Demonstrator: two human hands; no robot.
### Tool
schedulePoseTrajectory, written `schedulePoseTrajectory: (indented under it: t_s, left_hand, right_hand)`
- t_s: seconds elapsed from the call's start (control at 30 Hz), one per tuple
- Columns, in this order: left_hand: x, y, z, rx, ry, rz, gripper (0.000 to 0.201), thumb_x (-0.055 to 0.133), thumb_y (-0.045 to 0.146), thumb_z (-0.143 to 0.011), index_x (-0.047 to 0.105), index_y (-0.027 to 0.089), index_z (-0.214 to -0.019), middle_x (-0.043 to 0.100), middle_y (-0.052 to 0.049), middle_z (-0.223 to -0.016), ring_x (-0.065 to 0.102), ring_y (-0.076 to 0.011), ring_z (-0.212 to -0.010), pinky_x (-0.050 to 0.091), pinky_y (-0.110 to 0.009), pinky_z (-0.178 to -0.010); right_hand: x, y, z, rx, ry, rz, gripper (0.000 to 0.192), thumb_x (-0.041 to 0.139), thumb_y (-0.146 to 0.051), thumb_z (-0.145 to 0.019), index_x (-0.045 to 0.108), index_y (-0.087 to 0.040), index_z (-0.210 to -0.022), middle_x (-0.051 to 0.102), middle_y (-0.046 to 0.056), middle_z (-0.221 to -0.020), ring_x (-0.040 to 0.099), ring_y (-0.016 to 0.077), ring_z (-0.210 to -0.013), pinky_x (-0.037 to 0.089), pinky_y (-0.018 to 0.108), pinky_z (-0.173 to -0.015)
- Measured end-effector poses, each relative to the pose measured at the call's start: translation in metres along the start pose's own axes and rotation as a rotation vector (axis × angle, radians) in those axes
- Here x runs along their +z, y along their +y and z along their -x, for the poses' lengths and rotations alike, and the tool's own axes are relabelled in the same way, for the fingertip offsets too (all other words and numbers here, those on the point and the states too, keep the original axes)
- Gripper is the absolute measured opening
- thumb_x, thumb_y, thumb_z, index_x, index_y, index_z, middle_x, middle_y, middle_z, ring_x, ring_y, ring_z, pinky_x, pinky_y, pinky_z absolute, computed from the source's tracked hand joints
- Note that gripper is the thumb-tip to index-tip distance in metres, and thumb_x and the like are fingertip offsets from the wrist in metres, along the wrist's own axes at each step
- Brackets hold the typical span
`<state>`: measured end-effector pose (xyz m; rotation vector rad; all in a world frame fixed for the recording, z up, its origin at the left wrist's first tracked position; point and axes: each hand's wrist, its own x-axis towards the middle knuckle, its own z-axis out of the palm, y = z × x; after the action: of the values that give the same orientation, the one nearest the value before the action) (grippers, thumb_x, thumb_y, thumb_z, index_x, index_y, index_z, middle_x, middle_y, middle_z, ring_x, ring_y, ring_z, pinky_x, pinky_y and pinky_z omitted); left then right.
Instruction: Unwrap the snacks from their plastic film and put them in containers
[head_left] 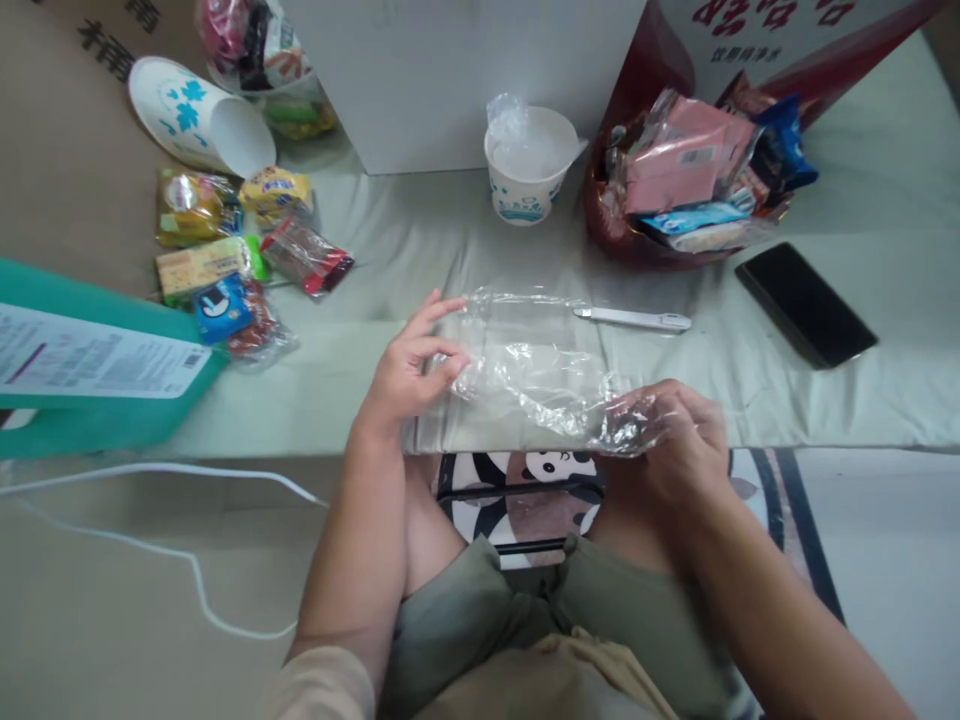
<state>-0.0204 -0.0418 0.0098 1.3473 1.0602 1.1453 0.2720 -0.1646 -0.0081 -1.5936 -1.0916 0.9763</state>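
Note:
A clear plastic bag (536,370) lies crumpled on the pale green cloth (375,260) near the table's front edge. My left hand (411,368) pinches the bag's left end between thumb and fingers. My right hand (679,432) grips the bag's right end, with film wrapped over the fingers. A white pen-like tool (634,319) lies just beyond the bag.
A paper cup (525,165) lined with plastic stands at the back centre. A red bag of snack packets (690,180) sits at the back right beside a black phone (805,304). Loose snack packets (232,255), a tipped paper cup (199,115) and a teal box (90,365) are at the left.

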Motion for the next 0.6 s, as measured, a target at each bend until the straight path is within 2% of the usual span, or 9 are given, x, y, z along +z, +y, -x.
schedulePoseTrajectory:
  t_s: [0.07,0.13,0.2,0.27,0.33,0.43,0.5,0.53,0.6]
  left_hand:
    - [0.007,-0.004,0.0,0.02,0.116,0.047,0.018,0.085,0.027,-0.074,0.071,0.022,-0.063,0.079,-0.008,-0.104,0.067,-0.0255,-0.128,0.045,-0.037,-0.119]
    - [0.013,-0.01,-0.002,-0.034,0.228,0.106,0.02,0.078,0.033,-0.083,0.071,0.021,-0.069,0.075,-0.005,-0.078,0.075,-0.0187,-0.083,0.059,-0.03,-0.085]
    - [0.016,-0.015,-0.005,-0.129,0.303,0.078,0.02,0.073,0.034,-0.087,0.07,0.021,-0.073,0.065,0.001,-0.057,0.056,-0.0116,-0.047,0.046,-0.023,-0.051]
    - [0.018,-0.015,-0.007,-0.179,0.34,-0.083,0.018,0.071,0.031,-0.088,0.069,0.021,-0.073,0.055,0.005,-0.047,0.041,-0.0095,-0.037,0.031,-0.023,-0.042]
    - [0.02,-0.014,-0.007,-0.153,0.363,-0.332,0.015,0.073,0.026,-0.086,0.069,0.022,-0.071,0.05,0.006,-0.046,0.04,-0.0109,-0.042,0.032,-0.024,-0.048]
    - [0.023,-0.011,-0.008,-0.122,0.387,-0.585,0.008,0.077,0.017,-0.079,0.072,0.024,-0.08,0.055,0.004,-0.058,0.048,-0.0157,-0.058,0.045,-0.027,-0.072]
    - [0.023,-0.011,-0.008,-0.115,0.386,-0.542,0.018,0.078,0.012,-0.077,0.075,0.025,-0.088,0.059,0.002,-0.07,0.055,-0.0194,-0.071,0.047,-0.032,-0.09]
    - [0.023,-0.013,-0.008,-0.105,0.373,-0.476,0.022,0.078,0.01,-0.076,0.075,0.026,-0.091,0.061,0.0,-0.075,0.058,-0.0211,-0.079,0.047,-0.033,-0.097]
    - [0.022,-0.015,-0.009,-0.081,0.336,-0.335,0.026,0.078,0.006,-0.074,0.076,0.026,-0.091,0.064,-0.002,-0.085,0.061,-0.024,-0.093,0.044,-0.036,-0.108]
  right_hand:
    - [0.002,-0.003,-0.006,0.056,0.124,-0.009,0.038,0.06,-0.056,-0.094,0.063,-0.023,-0.076,0.071,0.003,-0.069,0.066,0.0181,-0.056,0.054,0.031,-0.052]
    - [0.004,-0.008,-0.014,0.116,0.218,0.043,0.034,0.064,-0.055,-0.091,0.066,-0.022,-0.081,0.064,-0.001,-0.058,0.056,0.0143,-0.046,0.045,0.026,-0.046]
    - [0.004,-0.011,-0.022,0.16,0.248,0.182,0.033,0.064,-0.054,-0.09,0.07,-0.022,-0.097,0.06,-0.003,-0.054,0.051,0.0141,-0.042,0.041,0.026,-0.044]
    - [0.002,-0.011,-0.027,0.145,0.251,0.373,0.039,0.065,-0.051,-0.088,0.068,-0.022,-0.114,0.058,-0.004,-0.054,0.054,0.017,-0.046,0.044,0.03,-0.051]
    - [-0.003,-0.008,-0.026,0.081,0.252,0.589,0.051,0.069,-0.047,-0.084,0.063,-0.022,-0.129,0.062,-0.002,-0.063,0.059,0.0208,-0.056,0.05,0.036,-0.061]
    - [-0.013,-0.01,-0.022,-0.147,0.328,0.806,0.072,0.074,-0.044,-0.077,0.054,-0.019,-0.141,0.066,0.01,-0.099,0.064,0.0286,-0.082,0.054,0.048,-0.076]
    - [-0.014,-0.02,-0.026,-0.372,0.342,0.837,0.071,0.072,-0.043,-0.08,0.052,-0.02,-0.144,0.062,0.015,-0.115,0.063,0.0335,-0.102,0.054,0.053,-0.088]
    - [-0.01,-0.028,-0.031,-0.474,0.295,0.835,0.068,0.07,-0.043,-0.082,0.052,-0.021,-0.143,0.062,0.016,-0.119,0.061,0.0345,-0.109,0.053,0.053,-0.092]
    - [0.007,-0.045,-0.049,-0.608,0.085,0.841,0.063,0.069,-0.041,-0.084,0.052,-0.024,-0.142,0.065,0.015,-0.123,0.06,0.0347,-0.115,0.051,0.052,-0.097]
